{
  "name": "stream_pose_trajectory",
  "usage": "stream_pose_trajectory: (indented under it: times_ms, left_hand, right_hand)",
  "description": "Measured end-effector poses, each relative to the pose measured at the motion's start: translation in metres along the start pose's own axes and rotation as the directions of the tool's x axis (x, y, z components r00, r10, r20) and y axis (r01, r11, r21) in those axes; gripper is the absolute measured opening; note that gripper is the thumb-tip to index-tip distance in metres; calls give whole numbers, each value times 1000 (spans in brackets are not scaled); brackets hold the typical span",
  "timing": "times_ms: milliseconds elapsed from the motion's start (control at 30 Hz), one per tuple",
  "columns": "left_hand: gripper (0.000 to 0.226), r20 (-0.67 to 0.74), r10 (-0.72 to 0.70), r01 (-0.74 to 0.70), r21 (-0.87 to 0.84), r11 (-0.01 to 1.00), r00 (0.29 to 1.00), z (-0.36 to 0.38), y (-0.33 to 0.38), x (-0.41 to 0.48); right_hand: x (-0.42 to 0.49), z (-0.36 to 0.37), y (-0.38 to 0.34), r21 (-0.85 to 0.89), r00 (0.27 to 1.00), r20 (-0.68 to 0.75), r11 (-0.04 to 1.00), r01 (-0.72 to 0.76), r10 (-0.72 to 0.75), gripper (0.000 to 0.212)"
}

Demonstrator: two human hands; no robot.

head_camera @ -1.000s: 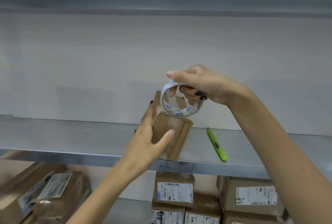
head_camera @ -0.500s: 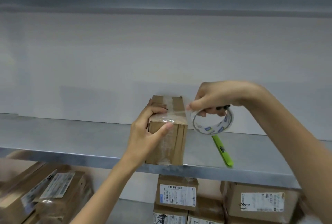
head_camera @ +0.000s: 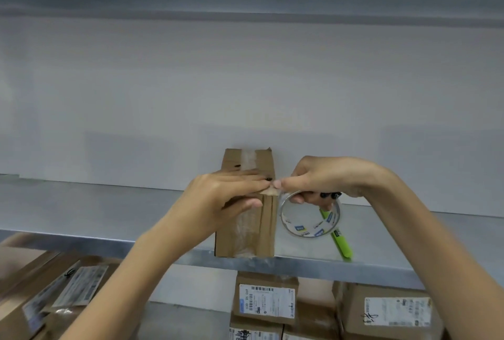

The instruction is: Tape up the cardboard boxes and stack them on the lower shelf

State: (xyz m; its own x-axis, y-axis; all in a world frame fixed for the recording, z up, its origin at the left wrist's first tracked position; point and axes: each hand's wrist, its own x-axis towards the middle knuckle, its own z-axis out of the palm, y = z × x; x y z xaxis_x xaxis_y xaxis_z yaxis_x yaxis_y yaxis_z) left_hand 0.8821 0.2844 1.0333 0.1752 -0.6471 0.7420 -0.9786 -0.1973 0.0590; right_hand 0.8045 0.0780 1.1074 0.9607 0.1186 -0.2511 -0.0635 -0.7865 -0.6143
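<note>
Since half a second ago the right hand has closed in on the cardboard box. The tape roll it grips, fingers curled through the ring, now hangs just right of the box. Its thumb and forefinger pinch tape at the box's upper right edge, meeting the left hand, which presses flat across the top.

A green pen-like tool lies right of the box, partly behind the roll. Labelled boxes sit below.

The box stands at the metal shelf's front lip; the shelf surface runs wide to its left.
</note>
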Motion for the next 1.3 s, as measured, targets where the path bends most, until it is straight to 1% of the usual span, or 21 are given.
stream_pose_trajectory:
  times_ms: [67,133,233,300,367,433,500,533,600,667,733,767,833,900,967,1000,1033,1100,1133,1233,1300]
  left_hand:
    - [36,-76,-13,12,-10,1000,997,2,1,-4]
    - [37,-200,-26,29,12,999,980,5,4,-9]
    - [37,-378,20,47,166,985,926,12,9,-15]
    - [37,-411,14,87,225,970,911,16,11,-18]
    - [41,-417,-84,187,213,959,905,15,11,-24]
    - [45,-447,-164,264,172,949,880,11,7,-33]
    - [39,-531,-185,289,119,950,827,14,4,-40]
    - [36,-583,-212,302,60,951,784,19,5,-41]
    - [34,-648,-330,331,-126,935,686,36,17,-37]
    - [28,-640,-453,361,-280,890,621,61,33,-33]
    - [17,-604,-556,418,-369,830,571,83,44,-38]
    - [18,-574,-594,438,-401,804,564,88,47,-41]
    - [27,-524,-585,453,-371,811,618,90,43,-47]
    - [47,-434,-578,447,-371,814,691,83,34,-48]
    - [75,-211,-559,419,-469,778,802,68,21,-39]
    - [85,-76,-518,425,-476,770,852,61,15,-33]
    - [87,54,-469,438,-464,770,882,55,11,-25]
    - [71,257,-397,472,-457,754,881,49,9,-11]
    - [62,306,-372,479,-461,747,876,48,8,-6]
    - [48,277,-351,446,-494,746,894,53,7,-1]
    - [46,227,-327,398,-528,751,917,54,7,-3]
  right_hand:
    - [2,3,1,20,1000,-13,1000,14,-14,47]
    - [4,5,0,15,999,-41,1000,19,-19,48]
    - [5,6,-3,31,997,-67,999,37,-34,50]
    - [3,6,-2,61,995,-82,996,62,-57,52]
    - [-4,1,5,121,988,-116,986,118,-103,56]
    - [-14,-5,13,250,972,-153,944,214,-180,53]
    - [-24,-6,19,350,949,-162,883,312,-271,48]
    - [-27,-7,17,356,936,-174,867,349,-306,46]
    - [-31,-11,9,357,912,-222,842,405,-345,45]
    - [-35,-17,-6,321,905,-250,853,412,-343,40]
    - [-33,-18,-18,157,897,-307,913,377,-317,30]
    - [-29,-15,-22,79,890,-339,934,348,-303,31]
    - [-20,-6,-24,60,893,-362,949,308,-267,36]
    - [-14,1,-24,133,911,-322,940,314,-258,38]
    - [-11,3,-23,214,919,-305,923,320,-248,41]
    - [-10,3,-22,248,926,-288,915,319,-244,43]
    - [-9,3,-21,265,931,-268,910,318,-247,44]
    - [-9,2,-21,269,937,-239,909,317,-256,41]
    - [-11,1,-21,266,938,-228,910,317,-260,40]
    - [-16,-2,-20,218,942,-201,925,310,-269,39]
    - [-20,-5,-20,170,945,-205,942,290,-254,41]
